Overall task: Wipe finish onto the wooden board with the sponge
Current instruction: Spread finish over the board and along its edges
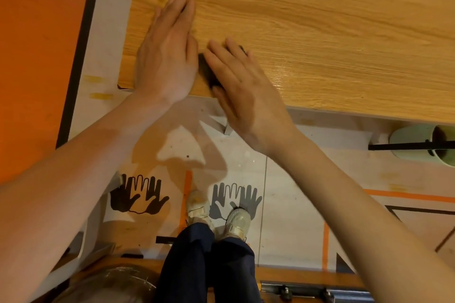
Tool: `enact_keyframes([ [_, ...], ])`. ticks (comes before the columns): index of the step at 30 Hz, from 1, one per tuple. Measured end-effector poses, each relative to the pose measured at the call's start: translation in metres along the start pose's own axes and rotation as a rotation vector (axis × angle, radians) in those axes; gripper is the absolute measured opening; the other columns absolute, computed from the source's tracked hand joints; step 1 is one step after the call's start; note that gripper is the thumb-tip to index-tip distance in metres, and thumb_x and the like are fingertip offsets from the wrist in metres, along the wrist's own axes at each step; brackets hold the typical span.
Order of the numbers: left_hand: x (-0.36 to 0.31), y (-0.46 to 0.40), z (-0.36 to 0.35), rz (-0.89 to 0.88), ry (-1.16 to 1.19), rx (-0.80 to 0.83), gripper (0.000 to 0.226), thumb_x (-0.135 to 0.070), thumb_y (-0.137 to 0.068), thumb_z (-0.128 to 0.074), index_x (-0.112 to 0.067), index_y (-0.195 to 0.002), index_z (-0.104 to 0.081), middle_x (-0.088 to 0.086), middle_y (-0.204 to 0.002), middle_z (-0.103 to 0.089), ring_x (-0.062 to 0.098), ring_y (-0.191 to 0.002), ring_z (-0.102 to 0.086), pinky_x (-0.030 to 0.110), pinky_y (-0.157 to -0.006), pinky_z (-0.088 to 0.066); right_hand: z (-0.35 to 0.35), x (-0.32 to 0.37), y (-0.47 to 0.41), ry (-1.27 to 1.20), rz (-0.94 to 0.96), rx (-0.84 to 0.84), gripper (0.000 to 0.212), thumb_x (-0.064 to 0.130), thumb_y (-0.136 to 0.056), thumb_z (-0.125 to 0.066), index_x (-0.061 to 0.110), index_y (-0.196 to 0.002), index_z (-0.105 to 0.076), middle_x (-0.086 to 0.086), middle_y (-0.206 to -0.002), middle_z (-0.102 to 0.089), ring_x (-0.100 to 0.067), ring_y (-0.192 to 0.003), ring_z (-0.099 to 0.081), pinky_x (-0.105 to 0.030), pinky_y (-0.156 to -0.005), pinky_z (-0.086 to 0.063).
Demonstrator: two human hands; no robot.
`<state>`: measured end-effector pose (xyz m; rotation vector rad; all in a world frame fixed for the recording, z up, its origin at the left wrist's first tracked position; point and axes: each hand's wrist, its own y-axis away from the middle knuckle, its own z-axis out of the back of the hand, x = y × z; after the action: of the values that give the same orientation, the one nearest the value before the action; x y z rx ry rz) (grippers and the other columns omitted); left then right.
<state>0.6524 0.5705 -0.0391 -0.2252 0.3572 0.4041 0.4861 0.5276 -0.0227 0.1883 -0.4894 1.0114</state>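
The wooden board (307, 32) fills the upper right of the head view, with a glossy wet sheen near its front edge. My left hand (167, 49) lies flat on the board's near left corner, fingers straight and pointing away from me. My right hand (242, 91) presses flat on a dark sponge (205, 70) at the board's front edge, just right of my left hand. Most of the sponge is hidden under my right fingers; only its dark left end shows. The right hand is slightly blurred.
A pale green cup (418, 145) with dark liquid stands below the board's front edge at right, a black stick across it. An orange panel (37, 56) lies at left. Hand-shaped floor marks (139, 197) and my shoes (216, 211) show below, a clear bowl (110, 285) at bottom left.
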Motion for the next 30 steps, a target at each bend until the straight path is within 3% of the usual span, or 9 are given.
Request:
enact_keyframes([
  [2, 0.0, -0.001, 0.0, -0.015, 0.015, -0.008, 0.052, -0.02, -0.108, -0.026, -0.006, -0.158, -0.028, 0.007, -0.167, -0.024, 0.02, -0.155, -0.019, 0.031, -0.128, -0.011, 0.017, -0.032, 0.032, 0.089, 0.009, 0.017, 0.048, 0.022, -0.104, -0.039, 0.007, -0.149, -0.034, -0.01, -0.156, -0.031, -0.027, -0.148, -0.019, -0.043, -0.123, -0.012],
  [5, -0.001, 0.0, -0.001, -0.008, 0.04, -0.009, 0.052, -0.019, -0.108, -0.027, -0.006, -0.158, -0.028, 0.007, -0.167, -0.024, 0.02, -0.155, -0.019, 0.032, -0.128, -0.011, 0.051, -0.078, 0.077, 0.095, -0.204, -0.058, 0.049, 0.026, -0.104, -0.035, 0.006, -0.149, -0.033, -0.011, -0.157, -0.029, -0.026, -0.149, -0.017, -0.05, -0.12, -0.016],
  [9, -0.001, 0.0, -0.001, -0.001, 0.039, -0.02, 0.052, -0.02, -0.108, -0.026, -0.005, -0.157, -0.03, 0.008, -0.166, -0.025, 0.02, -0.155, -0.02, 0.033, -0.128, -0.012, 0.049, -0.07, 0.089, 0.026, -0.401, -0.219, 0.052, 0.024, -0.103, -0.025, 0.002, -0.15, -0.027, -0.014, -0.159, -0.023, -0.027, -0.15, -0.01, -0.051, -0.121, -0.01],
  [13, -0.002, 0.0, 0.0, -0.003, 0.04, -0.03, 0.052, -0.02, -0.108, -0.026, -0.003, -0.156, -0.032, 0.009, -0.166, -0.027, 0.02, -0.154, -0.022, 0.034, -0.128, -0.013, -0.002, -0.011, 0.045, 0.048, -0.173, -0.17, 0.058, -0.003, -0.094, -0.045, -0.002, -0.149, -0.027, -0.019, -0.157, -0.024, -0.033, -0.149, -0.011, -0.047, -0.123, -0.006],
  [18, 0.0, -0.001, -0.001, -0.011, 0.051, -0.032, 0.051, -0.02, -0.108, -0.027, -0.004, -0.156, -0.033, 0.008, -0.166, -0.027, 0.019, -0.154, -0.022, 0.031, -0.128, -0.012, -0.005, -0.014, 0.034, 0.101, 0.03, -0.107, 0.054, 0.0, -0.096, -0.056, 0.0, -0.146, -0.036, -0.016, -0.154, -0.033, -0.031, -0.147, -0.021, -0.044, -0.123, -0.013],
  [22, 0.001, 0.001, 0.002, -0.019, 0.158, -0.036, 0.049, -0.019, -0.109, -0.029, -0.006, -0.157, -0.031, 0.007, -0.166, -0.025, 0.013, -0.154, -0.019, 0.027, -0.128, -0.01, 0.03, -0.068, 0.087, 0.156, -0.139, -0.173, 0.049, 0.006, -0.098, -0.053, 0.0, -0.144, -0.038, -0.017, -0.153, -0.034, -0.032, -0.146, -0.023, -0.049, -0.121, -0.017],
  [25, 0.005, 0.004, 0.011, -0.026, 0.225, -0.038, 0.049, -0.016, -0.109, -0.031, -0.007, -0.158, -0.029, 0.006, -0.167, -0.024, 0.012, -0.154, -0.016, 0.031, -0.128, -0.013, 0.021, -0.058, 0.09, 0.158, -0.308, -0.28, 0.049, -0.002, -0.096, -0.051, -0.002, -0.144, -0.038, -0.019, -0.153, -0.034, -0.035, -0.146, -0.021, -0.049, -0.122, -0.011],
  [28, 0.023, 0.006, 0.019, -0.039, 0.146, -0.062, 0.049, -0.018, -0.109, -0.032, -0.008, -0.157, -0.032, 0.004, -0.166, -0.025, 0.01, -0.153, -0.017, 0.027, -0.127, -0.012, -0.01, -0.016, 0.054, 0.151, -0.261, -0.323, 0.06, -0.018, -0.086, -0.054, 0.0, -0.142, -0.042, -0.017, -0.151, -0.037, -0.033, -0.145, -0.023, -0.043, -0.123, -0.008],
  [30, 0.039, 0.007, 0.021, -0.045, 0.087, -0.073, 0.048, -0.02, -0.11, -0.032, -0.008, -0.156, -0.034, 0.006, -0.166, -0.027, 0.016, -0.154, -0.021, 0.03, -0.128, -0.011, -0.028, 0.015, 0.026, 0.104, -0.173, -0.292, 0.052, -0.012, -0.09, -0.049, -0.001, -0.141, -0.044, -0.018, -0.15, -0.04, -0.033, -0.144, -0.026, -0.043, -0.123, -0.01],
])
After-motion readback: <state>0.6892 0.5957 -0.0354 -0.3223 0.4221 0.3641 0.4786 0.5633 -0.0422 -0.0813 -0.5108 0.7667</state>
